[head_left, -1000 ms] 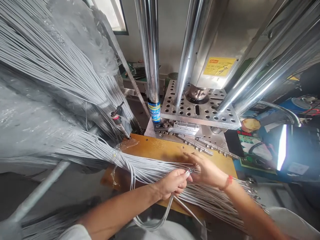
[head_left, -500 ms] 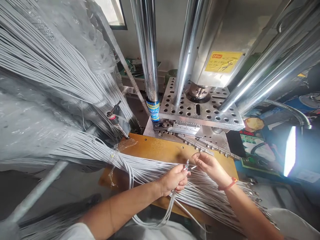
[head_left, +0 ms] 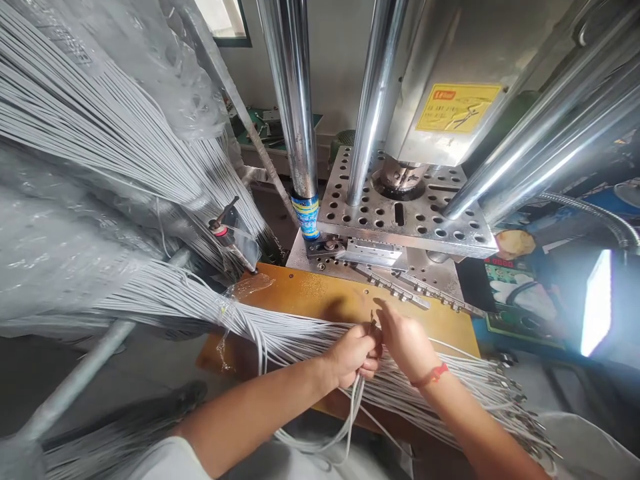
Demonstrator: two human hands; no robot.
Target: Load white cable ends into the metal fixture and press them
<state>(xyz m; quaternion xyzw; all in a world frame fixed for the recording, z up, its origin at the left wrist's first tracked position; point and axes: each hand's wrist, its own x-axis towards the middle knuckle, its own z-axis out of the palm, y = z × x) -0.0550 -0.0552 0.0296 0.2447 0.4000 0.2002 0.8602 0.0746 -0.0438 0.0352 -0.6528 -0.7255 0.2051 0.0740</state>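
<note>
My left hand [head_left: 356, 355] is closed around several grey-white cables [head_left: 354, 403], which hang below it in a loop. Small metal ends [head_left: 373, 321] poke out above its thumb. Against these ends is my right hand [head_left: 406, 340], a red band on its wrist, its fingers bent in close to my left hand. What lies between the right fingers is hidden behind the hand. Under both hands, a thick bundle of the same cables [head_left: 300, 328] stretches across a brown board [head_left: 310, 288], with metal-tipped ends [head_left: 530, 407] at the right.
Behind the board stands a metal press with a perforated plate [head_left: 345, 217] and upright steel columns [head_left: 367, 113]. Slim metal strips [head_left: 400, 291] lie at its base. More cables [head_left: 125, 127], partly wrapped in plastic, hang at left. A bright lamp [head_left: 597, 303] glows at right.
My right hand has moved left and turned, coming in against the cable ends at my left hand. The left hand keeps its grip and has shifted slightly right.
</note>
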